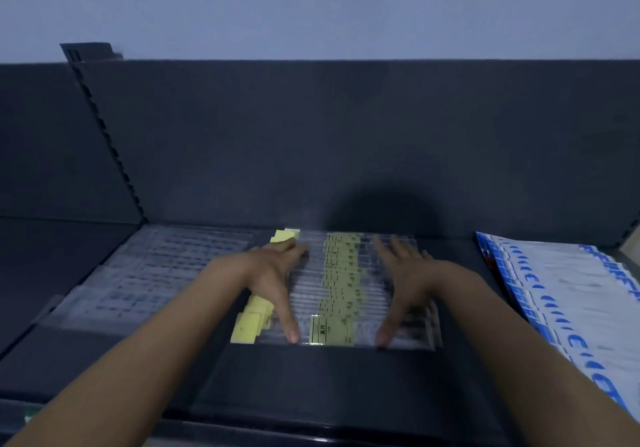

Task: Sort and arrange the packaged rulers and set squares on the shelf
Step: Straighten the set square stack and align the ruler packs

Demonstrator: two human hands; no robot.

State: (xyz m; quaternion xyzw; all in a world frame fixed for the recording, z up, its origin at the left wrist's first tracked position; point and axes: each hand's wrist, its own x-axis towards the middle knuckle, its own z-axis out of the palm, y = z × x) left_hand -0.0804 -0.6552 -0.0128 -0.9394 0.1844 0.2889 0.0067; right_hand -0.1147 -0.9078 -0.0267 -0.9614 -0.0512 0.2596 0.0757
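A row of clear packaged rulers with yellow-green labels (pixel 341 287) lies overlapped on the dark shelf (pixel 311 377), running from the back panel toward the front. My left hand (pixel 277 280) rests flat on the row's left side, fingers straight, thumb reaching toward the front. My right hand (pixel 405 280) lies flat on the row's right side in the same way. Yellow card tabs (pixel 251 322) stick out from under my left hand. A second spread of clear packaged rulers (pixel 156 273) lies to the left.
White packages with blue print (pixel 554 294) are fanned out along the shelf's right side. A dark back panel (pixel 346 142) rises behind the shelf, with a slotted upright post (pixel 104 128) at the left. The shelf's front lip runs below my forearms.
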